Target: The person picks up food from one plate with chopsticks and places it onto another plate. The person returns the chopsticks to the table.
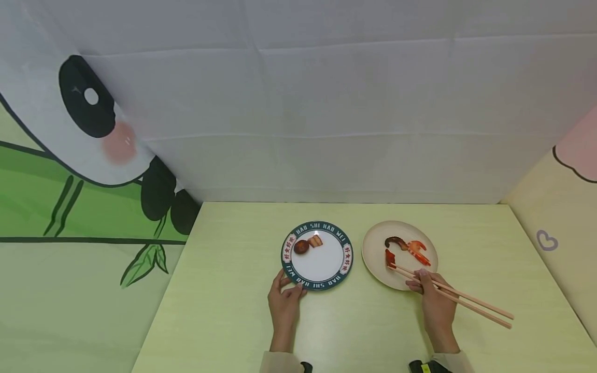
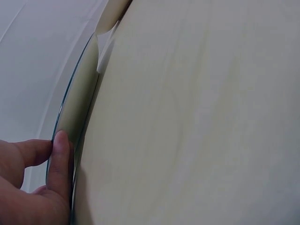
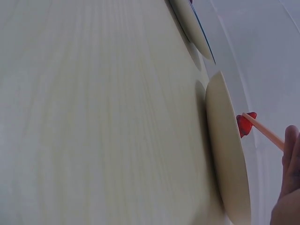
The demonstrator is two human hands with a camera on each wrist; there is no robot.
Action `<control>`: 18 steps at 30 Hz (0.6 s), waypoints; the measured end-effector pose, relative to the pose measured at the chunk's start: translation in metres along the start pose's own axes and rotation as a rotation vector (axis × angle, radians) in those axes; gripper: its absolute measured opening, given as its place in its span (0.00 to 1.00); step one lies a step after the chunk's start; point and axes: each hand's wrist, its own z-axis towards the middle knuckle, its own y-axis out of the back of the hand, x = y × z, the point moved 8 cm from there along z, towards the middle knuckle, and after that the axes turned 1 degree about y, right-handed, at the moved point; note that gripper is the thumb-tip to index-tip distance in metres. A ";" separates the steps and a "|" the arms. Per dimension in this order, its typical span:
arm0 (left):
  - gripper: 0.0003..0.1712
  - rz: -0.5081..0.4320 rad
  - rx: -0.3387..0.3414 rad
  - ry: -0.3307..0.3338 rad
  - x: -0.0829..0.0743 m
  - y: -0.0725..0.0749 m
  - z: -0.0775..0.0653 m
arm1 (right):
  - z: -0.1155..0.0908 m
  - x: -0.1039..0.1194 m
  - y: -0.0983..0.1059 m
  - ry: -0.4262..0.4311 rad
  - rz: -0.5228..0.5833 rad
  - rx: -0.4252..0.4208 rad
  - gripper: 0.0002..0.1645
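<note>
My left hand (image 1: pixel 285 303) holds the near-left rim of a white plate (image 1: pixel 322 264) with a green lettered border. Its thumb lies along that rim in the left wrist view. On this plate sit a round brown mushroom-like piece (image 1: pixel 301 247) and a striped tan piece (image 1: pixel 315 241). A pair of wooden chopsticks (image 1: pixel 473 302) is gripped in my right hand (image 1: pixel 437 303), over the near right of a beige plate (image 1: pixel 378 267). The chopstick tips meet a glossy red-brown food piece (image 1: pixel 389 257) at that plate's left side; the right wrist view shows this red piece (image 3: pixel 243 125) above the rim.
Also on the beige plate lie a dark curved piece (image 1: pixel 396 241) and an orange-red shrimp (image 1: pixel 418 252). Both plates stand side by side on a pale wooden table (image 1: pixel 224 305). Behind it rises a white wall sheet (image 1: pixel 336 114); printed panels flank both sides.
</note>
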 end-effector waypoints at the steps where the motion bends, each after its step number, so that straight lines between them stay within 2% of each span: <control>1: 0.40 -0.003 -0.001 0.004 0.000 0.000 0.000 | 0.000 0.000 0.000 -0.002 -0.004 0.000 0.15; 12: 0.40 -0.003 -0.003 0.003 0.000 0.000 -0.001 | 0.001 0.004 0.002 0.009 0.021 0.006 0.13; 18: 0.40 -0.004 -0.003 0.016 -0.001 0.000 -0.001 | 0.002 0.003 0.002 0.009 0.041 -0.004 0.16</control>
